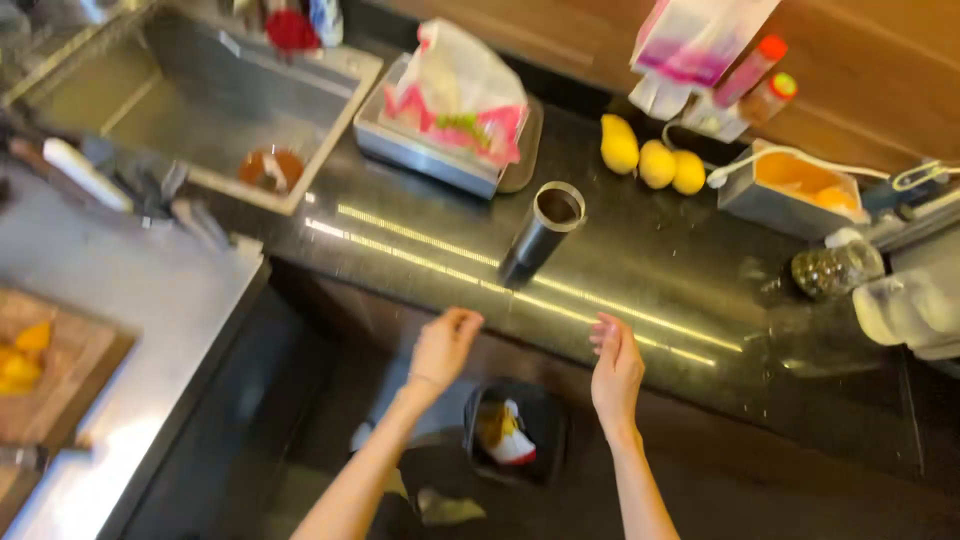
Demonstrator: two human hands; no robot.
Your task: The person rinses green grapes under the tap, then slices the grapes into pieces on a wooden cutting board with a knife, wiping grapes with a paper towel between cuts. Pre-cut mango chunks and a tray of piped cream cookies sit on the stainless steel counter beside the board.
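Note:
My left hand (443, 345) and my right hand (616, 368) hover side by side at the front edge of a dark stone counter (640, 270), fingers loosely curled, holding nothing. Below them on the floor stands a black bin (515, 432) with yellow, white and red scraps inside. A dark metal tumbler (541, 232) stands open-topped on the counter just beyond my hands. Three yellow mangoes (653, 160) lie further back.
A steel sink (200, 100) sits at the back left with an orange-brown bowl (270, 168). A steel tray (430, 150) holds a pink and white bag. A wooden cutting board (45, 365) with yellow pieces lies at left. A jar (835, 268) and a box (790, 190) stand at right.

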